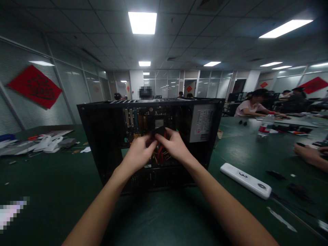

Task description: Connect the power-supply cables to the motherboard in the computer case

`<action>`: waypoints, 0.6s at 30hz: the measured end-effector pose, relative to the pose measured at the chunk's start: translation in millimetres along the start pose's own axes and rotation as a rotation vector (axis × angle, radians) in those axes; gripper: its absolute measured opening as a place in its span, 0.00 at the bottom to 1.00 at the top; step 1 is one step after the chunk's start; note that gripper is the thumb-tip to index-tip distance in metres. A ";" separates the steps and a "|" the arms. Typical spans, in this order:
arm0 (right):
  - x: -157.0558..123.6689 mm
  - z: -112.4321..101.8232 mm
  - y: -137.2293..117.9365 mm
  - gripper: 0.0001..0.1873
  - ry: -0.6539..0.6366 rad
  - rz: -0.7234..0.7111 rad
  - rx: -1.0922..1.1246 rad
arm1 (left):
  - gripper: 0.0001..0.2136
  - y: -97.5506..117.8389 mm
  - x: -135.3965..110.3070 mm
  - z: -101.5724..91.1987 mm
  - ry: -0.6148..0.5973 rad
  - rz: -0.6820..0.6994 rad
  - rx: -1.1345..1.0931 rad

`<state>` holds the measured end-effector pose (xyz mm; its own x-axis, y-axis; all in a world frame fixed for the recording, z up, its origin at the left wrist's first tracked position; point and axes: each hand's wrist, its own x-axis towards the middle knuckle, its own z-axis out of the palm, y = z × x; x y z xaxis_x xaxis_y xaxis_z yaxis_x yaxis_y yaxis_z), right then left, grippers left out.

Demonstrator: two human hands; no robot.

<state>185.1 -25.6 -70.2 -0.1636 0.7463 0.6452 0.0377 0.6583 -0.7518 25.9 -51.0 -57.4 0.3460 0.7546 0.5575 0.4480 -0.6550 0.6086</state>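
An open black computer case (102,164) stands in front of me on the green table. Inside it are a motherboard (143,119) with slots and, at the upper right, a labelled power supply (202,123). My left hand (139,152) reaches into the case with its fingers pinched at a small flat black part (160,130). On the other side of that part, my right hand (176,145) closes thumb and fingers on it. Red, yellow and black wires (161,153) hang just below my fingers. The part's exact kind is too dark to make out.
A white power strip (246,180) marked 3 lies to the right, its cable trailing away. Further back stands a water bottle (266,125). Papers and packaging (48,143) clutter the left. Another person's hand (311,155) rests at the right edge; a seated person (252,106) works behind.
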 end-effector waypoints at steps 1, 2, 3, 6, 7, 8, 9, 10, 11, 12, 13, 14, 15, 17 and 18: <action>0.5 0.8 7.8 0.14 0.015 0.003 -0.077 | 0.15 -7.7 2.4 2.4 -0.019 -0.051 -0.015; 0.9 0.8 15.3 0.14 0.028 0.014 -0.166 | 0.14 -15.3 4.5 4.4 -0.054 -0.106 -0.014; 1.1 -0.2 22.4 0.14 0.043 0.036 -0.255 | 0.15 -22.6 6.1 6.1 -0.086 -0.160 0.015; 1.9 -7.8 40.9 0.15 0.060 0.153 -0.446 | 0.19 -39.7 7.7 10.4 -0.133 -0.307 0.194; 2.2 -11.1 46.0 0.16 0.058 0.201 -0.471 | 0.20 -43.6 7.4 11.9 -0.137 -0.341 0.256; 2.7 -14.3 50.4 0.16 0.053 0.246 -0.477 | 0.20 -46.7 7.0 13.5 -0.146 -0.372 0.304; 3.1 -17.0 54.0 0.17 0.046 0.284 -0.476 | 0.19 -49.0 6.8 15.2 -0.158 -0.400 0.345; 3.5 -19.0 56.7 0.17 0.039 0.308 -0.474 | 0.19 -50.7 6.8 17.1 -0.171 -0.424 0.380; 3.8 -20.2 58.6 0.17 0.037 0.318 -0.472 | 0.18 -51.6 7.2 19.1 -0.184 -0.445 0.413; 4.0 -20.6 59.6 0.17 0.040 0.318 -0.473 | 0.18 -52.2 8.0 21.1 -0.196 -0.462 0.445; 4.1 -20.3 60.1 0.17 0.046 0.313 -0.483 | 0.17 -52.3 9.3 23.1 -0.203 -0.474 0.479; 4.2 -19.6 60.1 0.17 0.055 0.307 -0.499 | 0.17 -52.3 11.0 25.0 -0.204 -0.478 0.517; 4.3 -18.7 59.8 0.16 0.061 0.300 -0.513 | 0.17 -52.2 13.0 26.8 -0.202 -0.476 0.557; 4.4 -17.2 59.1 0.16 0.061 0.296 -0.531 | 0.17 -52.0 17.5 30.1 -0.188 -0.478 0.639; 4.5 -16.9 58.7 0.16 0.058 0.297 -0.535 | 0.17 -52.1 19.7 31.6 -0.184 -0.481 0.672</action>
<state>203.2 18.1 -109.2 -0.0170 0.8997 0.4362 0.5654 0.3684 -0.7380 35.5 -0.8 -96.0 0.0952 0.9777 0.1874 0.9554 -0.1426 0.2585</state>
